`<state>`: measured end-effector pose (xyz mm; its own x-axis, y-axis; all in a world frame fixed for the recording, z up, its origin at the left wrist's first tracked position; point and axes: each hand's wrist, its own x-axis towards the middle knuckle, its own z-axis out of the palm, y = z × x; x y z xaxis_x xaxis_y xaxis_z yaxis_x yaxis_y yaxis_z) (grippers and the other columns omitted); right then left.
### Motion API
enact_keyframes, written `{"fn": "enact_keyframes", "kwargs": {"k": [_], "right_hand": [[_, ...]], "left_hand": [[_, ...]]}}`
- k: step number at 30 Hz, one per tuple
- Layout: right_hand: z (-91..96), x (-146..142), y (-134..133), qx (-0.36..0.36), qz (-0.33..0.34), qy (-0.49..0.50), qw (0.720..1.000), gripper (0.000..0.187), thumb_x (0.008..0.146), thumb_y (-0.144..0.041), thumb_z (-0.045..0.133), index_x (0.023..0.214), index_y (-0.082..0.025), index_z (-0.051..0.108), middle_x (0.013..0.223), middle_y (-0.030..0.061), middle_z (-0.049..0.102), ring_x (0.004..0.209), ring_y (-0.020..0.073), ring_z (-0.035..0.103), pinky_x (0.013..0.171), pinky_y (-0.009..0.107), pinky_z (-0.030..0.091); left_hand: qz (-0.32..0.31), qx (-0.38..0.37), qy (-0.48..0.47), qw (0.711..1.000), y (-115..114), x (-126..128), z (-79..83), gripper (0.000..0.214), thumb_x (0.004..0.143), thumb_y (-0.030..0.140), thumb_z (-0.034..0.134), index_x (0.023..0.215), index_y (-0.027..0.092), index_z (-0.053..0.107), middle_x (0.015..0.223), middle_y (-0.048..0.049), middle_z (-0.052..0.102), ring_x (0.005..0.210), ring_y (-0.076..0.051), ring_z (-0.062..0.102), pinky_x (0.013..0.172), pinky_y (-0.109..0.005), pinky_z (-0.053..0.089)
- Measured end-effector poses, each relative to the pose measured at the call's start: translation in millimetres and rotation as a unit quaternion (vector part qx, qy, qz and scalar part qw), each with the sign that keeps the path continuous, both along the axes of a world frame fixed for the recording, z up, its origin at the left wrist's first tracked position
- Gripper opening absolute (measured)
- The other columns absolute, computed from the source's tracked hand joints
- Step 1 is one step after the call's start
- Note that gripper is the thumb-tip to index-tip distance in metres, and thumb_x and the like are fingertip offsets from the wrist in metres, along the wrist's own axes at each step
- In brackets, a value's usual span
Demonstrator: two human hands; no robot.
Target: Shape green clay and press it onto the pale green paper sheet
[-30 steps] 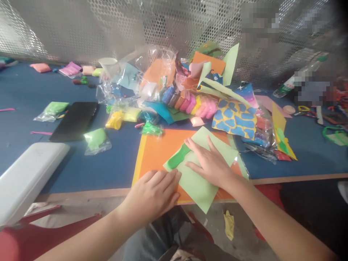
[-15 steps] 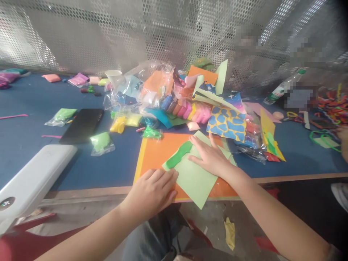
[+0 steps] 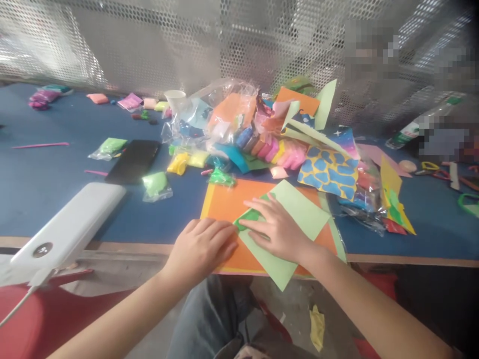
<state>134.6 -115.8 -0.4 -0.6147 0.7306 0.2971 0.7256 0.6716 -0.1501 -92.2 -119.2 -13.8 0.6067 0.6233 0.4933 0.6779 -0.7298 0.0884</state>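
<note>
A light green paper sheet (image 3: 299,212) lies tilted on an orange sheet (image 3: 224,202) at the front edge of the blue table (image 3: 56,184). A strip of darker green clay (image 3: 249,216) sits at the paper's left edge. My right hand (image 3: 277,229) rests flat on the paper, fingers stretched out over the clay strip. My left hand (image 3: 200,247) lies palm down on the orange sheet just left of the paper, fingers together and reaching toward the clay.
Behind the orange sheet is a heap of plastic bags, coloured clay sticks (image 3: 267,147) and paper scraps, with a blue-and-yellow patterned sheet (image 3: 329,172). A black phone (image 3: 133,160), green clay bags (image 3: 155,183) and a white power bank (image 3: 71,224) lie left. Perforated metal mesh stands behind.
My right hand slid left across the green paper and now covers most of the clay strip. My left hand stayed put. The view shifted right.
</note>
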Motion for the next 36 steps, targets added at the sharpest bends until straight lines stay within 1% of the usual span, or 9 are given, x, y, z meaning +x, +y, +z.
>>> {"fn": "enact_keyframes", "kwargs": {"k": [4,9,12,16,19,24,27,31,36], "right_hand": [[-3.5,-2,0,0.009,-0.004,-0.025,1.000,0.031,0.093,-0.035,0.047,0.116,-0.029,0.067,0.139,0.0096,0.050,0.134,0.0303,0.038,0.111,0.060,0.025],[-4.5,-6,-1,0.000,-0.014,-0.041,0.999,0.034,0.093,-0.033,0.045,0.122,-0.029,0.063,0.142,0.0098,0.048,0.137,0.0330,0.034,0.111,0.063,0.020],[-5.1,-1,-1,-0.022,-0.021,0.000,1.000,0.034,0.092,-0.029,0.044,0.121,-0.028,0.064,0.142,0.0095,0.047,0.138,0.0319,0.033,0.112,0.063,0.017],[-5.0,6,-2,-0.023,-0.049,0.054,0.997,0.032,0.091,-0.026,0.045,0.111,-0.028,0.069,0.143,0.0092,0.046,0.139,0.0303,0.031,0.113,0.061,0.012],[-5.9,3,-2,-0.022,-0.047,0.033,0.998,0.030,0.090,-0.028,0.048,0.111,-0.029,0.070,0.145,0.0089,0.044,0.140,0.0318,0.029,0.113,0.061,0.011],[-8.4,-3,-1,-0.012,-0.057,0.002,0.998,0.032,0.091,-0.028,0.047,0.114,-0.028,0.068,0.145,0.0111,0.045,0.140,0.0334,0.028,0.112,0.062,0.013],[-8.3,0,-1,-0.006,-0.052,0.019,0.998,0.033,0.091,-0.027,0.045,0.114,-0.028,0.068,0.145,0.0114,0.044,0.140,0.0327,0.028,0.112,0.062,0.013],[-8.5,5,-2,0.009,-0.080,0.056,0.995,0.031,0.091,-0.028,0.044,0.105,-0.027,0.072,0.145,0.0104,0.044,0.139,0.0309,0.030,0.113,0.060,0.011],[-10.7,2,-1,0.010,-0.097,0.013,0.995,0.030,0.090,-0.028,0.047,0.108,-0.026,0.071,0.147,0.0102,0.043,0.140,0.0330,0.028,0.113,0.061,0.013]], "left_hand": [[0.007,-0.035,-0.017,0.999,1,0,-2.5,0.019,0.087,0.030,0.058,0.102,0.018,0.062,0.090,-0.0023,0.071,0.081,-0.016,0.061,0.067,-0.030,0.039],[-0.017,-0.027,-0.004,0.999,3,0,-2.1,0.017,0.088,0.029,0.057,0.103,0.023,0.064,0.094,0.0017,0.071,0.081,-0.015,0.060,0.066,-0.030,0.037],[-0.014,-0.032,-0.008,0.999,3,-1,-2.0,0.016,0.088,0.028,0.057,0.102,0.024,0.065,0.092,0.0023,0.071,0.080,-0.015,0.059,0.066,-0.030,0.036],[-0.016,-0.033,-0.012,0.999,3,-1,-3.6,0.016,0.088,0.029,0.057,0.101,0.024,0.065,0.091,0.0025,0.071,0.079,-0.015,0.058,0.065,-0.030,0.035],[-0.017,-0.037,-0.009,0.999,3,-1,-5.1,0.017,0.088,0.029,0.058,0.102,0.025,0.065,0.092,0.0032,0.071,0.079,-0.016,0.058,0.065,-0.031,0.035],[-0.021,-0.041,-0.007,0.999,3,-1,-5.2,0.017,0.088,0.029,0.058,0.103,0.025,0.064,0.091,0.0033,0.071,0.079,-0.016,0.058,0.066,-0.031,0.035],[-0.020,-0.040,-0.007,0.999,3,-1,-5.0,0.017,0.088,0.029,0.058,0.103,0.025,0.064,0.091,0.0035,0.071,0.079,-0.017,0.058,0.065,-0.031,0.035],[-0.018,-0.033,-0.012,0.999,3,-1,-5.5,0.017,0.087,0.028,0.059,0.102,0.025,0.064,0.091,0.0042,0.071,0.079,-0.016,0.058,0.065,-0.031,0.035],[-0.019,-0.032,-0.009,0.999,3,-1,-5.1,0.017,0.088,0.028,0.058,0.103,0.025,0.065,0.091,0.0040,0.071,0.079,-0.016,0.058,0.065,-0.031,0.035]]}}
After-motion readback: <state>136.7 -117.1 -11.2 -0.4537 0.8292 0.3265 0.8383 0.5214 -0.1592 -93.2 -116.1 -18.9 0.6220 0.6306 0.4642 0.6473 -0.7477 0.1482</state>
